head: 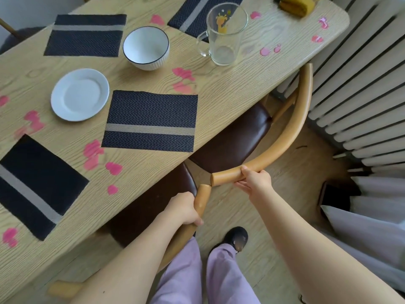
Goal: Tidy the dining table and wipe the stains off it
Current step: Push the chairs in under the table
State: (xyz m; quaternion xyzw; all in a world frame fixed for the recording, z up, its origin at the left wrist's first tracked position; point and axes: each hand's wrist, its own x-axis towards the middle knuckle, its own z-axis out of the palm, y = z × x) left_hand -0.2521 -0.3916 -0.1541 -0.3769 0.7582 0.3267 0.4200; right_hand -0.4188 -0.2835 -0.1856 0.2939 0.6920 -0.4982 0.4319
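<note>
two hands [185, 208] [255, 179] on chairs [200, 201] [291, 128] (at table edge [230, 106])

Beyond the left hand [184, 208], a pale wood-grain table [219, 95] blotched with pink stains [183, 79]; black herringbone placemats [151, 110] striped tan; white plate [80, 94]; black-rimmed white bowl [145, 48]. Honey-coloured chair backs [228, 177], dark brown seats [232, 137].
</note>
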